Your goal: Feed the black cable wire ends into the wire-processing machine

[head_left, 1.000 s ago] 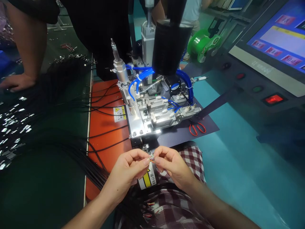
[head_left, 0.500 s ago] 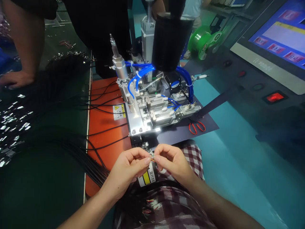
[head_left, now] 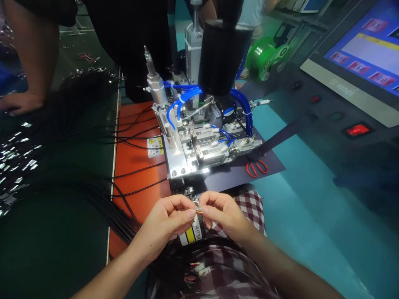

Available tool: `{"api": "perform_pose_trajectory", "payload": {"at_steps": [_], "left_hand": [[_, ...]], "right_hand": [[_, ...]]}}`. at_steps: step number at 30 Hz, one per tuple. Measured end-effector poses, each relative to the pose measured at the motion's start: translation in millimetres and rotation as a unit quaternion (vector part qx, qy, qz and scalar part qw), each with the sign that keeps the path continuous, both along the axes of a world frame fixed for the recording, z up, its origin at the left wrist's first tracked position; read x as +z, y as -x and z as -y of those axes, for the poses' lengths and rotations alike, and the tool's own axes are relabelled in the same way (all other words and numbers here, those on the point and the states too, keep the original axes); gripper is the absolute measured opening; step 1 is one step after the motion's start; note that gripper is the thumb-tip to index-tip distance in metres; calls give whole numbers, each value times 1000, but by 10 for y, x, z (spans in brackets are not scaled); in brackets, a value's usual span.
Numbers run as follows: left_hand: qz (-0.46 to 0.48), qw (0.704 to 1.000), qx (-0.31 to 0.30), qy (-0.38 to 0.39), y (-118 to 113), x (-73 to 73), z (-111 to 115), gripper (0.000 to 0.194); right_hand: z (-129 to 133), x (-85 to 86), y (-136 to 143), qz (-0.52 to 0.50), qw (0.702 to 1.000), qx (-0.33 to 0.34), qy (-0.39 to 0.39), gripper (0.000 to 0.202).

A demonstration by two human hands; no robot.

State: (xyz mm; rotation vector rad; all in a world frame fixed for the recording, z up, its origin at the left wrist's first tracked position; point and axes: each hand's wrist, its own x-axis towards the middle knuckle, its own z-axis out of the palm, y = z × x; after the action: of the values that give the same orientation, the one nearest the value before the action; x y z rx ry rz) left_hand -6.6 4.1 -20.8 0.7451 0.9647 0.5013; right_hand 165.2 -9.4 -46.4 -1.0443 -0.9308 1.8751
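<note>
Nearest us, black cables with coloured wire ends (head_left: 193, 274) lay on the checked cloth (head_left: 224, 265). Above it, our left hand (head_left: 174, 218) and right hand (head_left: 222, 211) each pinched thin wires (head_left: 198, 210), thumb closed against fingers. Beyond, an orange board (head_left: 137, 155) bore black leads (head_left: 140, 169) beside the metal machine (head_left: 205, 141); red-handled scissors (head_left: 257, 168) lay on a dark plate (head_left: 224, 178). Farther off was a green spool (head_left: 262, 56), its load too blurred to tell.
</note>
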Motion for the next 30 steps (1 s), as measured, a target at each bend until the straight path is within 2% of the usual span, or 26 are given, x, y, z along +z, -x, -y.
{"api": "perform_pose_trajectory", "payload": {"at_steps": [5, 8, 10, 13, 16, 19, 22, 26, 28, 30], "left_hand": [[9, 999, -49, -5, -13, 3, -4, 18], [-8, 1000, -19, -19, -39, -3, 24, 16], [-20, 999, 18, -29, -59, -10, 43, 14], [-34, 997, 55, -37, -81, -19, 52, 14], [-50, 996, 60, -39, -87, -31, 45, 16], [-58, 996, 55, -41, -86, -47, 40, 17], [-63, 996, 54, -43, -89, -48, 42, 18], [-66, 996, 40, -40, -90, -13, 43, 18], [-67, 997, 30, -35, -92, 3, 38, 18], [-69, 997, 32, -30, -95, 7, 32, 18]], "right_hand": [[-163, 33, -153, -11, 992, 126, -14, 18], [-212, 66, -193, 13, 987, 155, -31, 15], [-186, 65, -178, 38, 991, 119, -43, 15], [-77, 36, -109, 84, 995, 23, -53, 14], [42, 17, -19, 142, 986, -37, -74, 10], [91, 27, 37, 201, 968, -78, -127, 9], [80, 48, 31, 232, 956, -60, -170, 11], [61, 56, -14, 237, 953, -26, -188, 12], [59, 45, -15, 236, 954, -27, -181, 12], [54, 25, 2, 205, 969, -25, -134, 13]]}}
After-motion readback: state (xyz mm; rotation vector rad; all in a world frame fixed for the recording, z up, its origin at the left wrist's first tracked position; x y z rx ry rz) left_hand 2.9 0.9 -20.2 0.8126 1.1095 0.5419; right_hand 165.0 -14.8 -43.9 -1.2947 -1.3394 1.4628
